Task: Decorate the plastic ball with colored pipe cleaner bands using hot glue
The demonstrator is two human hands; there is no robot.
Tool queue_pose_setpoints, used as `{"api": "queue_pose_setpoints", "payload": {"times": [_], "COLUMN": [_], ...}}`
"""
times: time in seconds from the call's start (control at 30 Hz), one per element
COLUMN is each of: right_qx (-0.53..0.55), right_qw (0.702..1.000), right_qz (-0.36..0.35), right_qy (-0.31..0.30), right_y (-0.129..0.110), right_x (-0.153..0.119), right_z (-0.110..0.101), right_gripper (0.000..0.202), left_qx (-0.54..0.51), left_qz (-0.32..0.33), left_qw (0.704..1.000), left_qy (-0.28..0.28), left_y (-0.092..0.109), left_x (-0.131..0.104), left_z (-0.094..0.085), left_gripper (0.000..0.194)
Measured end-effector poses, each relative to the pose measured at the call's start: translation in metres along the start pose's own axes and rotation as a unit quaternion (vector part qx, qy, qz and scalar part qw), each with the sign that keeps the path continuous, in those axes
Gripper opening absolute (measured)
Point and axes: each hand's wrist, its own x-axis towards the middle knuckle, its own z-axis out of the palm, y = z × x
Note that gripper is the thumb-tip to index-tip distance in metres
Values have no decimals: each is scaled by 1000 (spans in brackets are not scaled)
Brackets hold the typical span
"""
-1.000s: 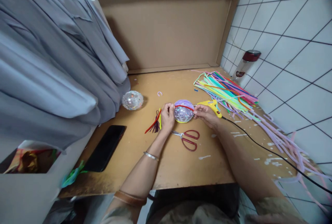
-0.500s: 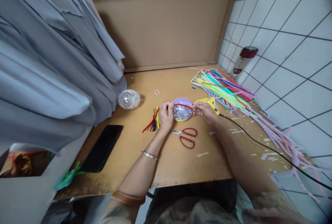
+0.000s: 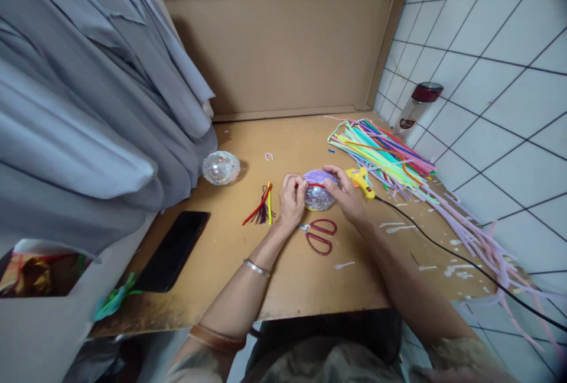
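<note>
Between my hands is a clear, glittery ball, its top wound with lilac pipe cleaner and a red strip running round its middle. My left hand pinches the left end of the red strip at the ball's side. Over the ball's right side lies my right hand, thumb and fingers closed around it. Red-handled scissors rest just below the ball, blades partly hidden by my left wrist. Beyond my right hand sits a yellow glue gun, its nozzle hidden behind the fingers.
A second clear ball stands at the left. Red and yellow pipe cleaner pieces with a dark tassel lie nearer. A pipe cleaner bundle, a bottle, a black phone and grey cloth surround the work spot. A cord crosses the right.
The ball has shifted slightly right with my left hand. My right hand has moved from a fingertip pinch at the ball's right edge to lying over its right side.
</note>
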Motion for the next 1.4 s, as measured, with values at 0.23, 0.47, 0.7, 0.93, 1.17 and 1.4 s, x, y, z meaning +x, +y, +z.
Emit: {"api": "queue_pose_setpoints", "payload": {"times": [0.23, 0.47, 0.7, 0.93, 1.17, 1.4], "right_qx": [-32, -50, -43, -22, -6, -14], "right_qw": [998, 996, 998, 999, 1000, 999], "right_qz": [2, 3, 17, 29, 26, 32], "right_qy": [50, 70, 43, 12, 13, 17], "right_y": [7, 8, 5, -1, 4, 8], "right_x": [3, 4, 7, 6, 9, 7], "right_z": [3, 4, -2, -2, -6, -3], "right_gripper": [55, 52, 53, 57, 67, 71], "left_qx": [-13, -53, -179, -325, -264, -86], "left_qz": [19, 1, -151, -248, -263, -141], "left_qw": [1000, 999, 972, 911, 925, 980], "left_qy": [5, -8, 9, -53, -78, -113], "left_y": [1, 10, -13, -38, -38, -27], "left_x": [-2, -2, 4, 5, 8, 10], "left_z": [3, 3, 0, 12, 0, -16], "left_gripper": [24, 29, 44, 63, 72, 56]}}
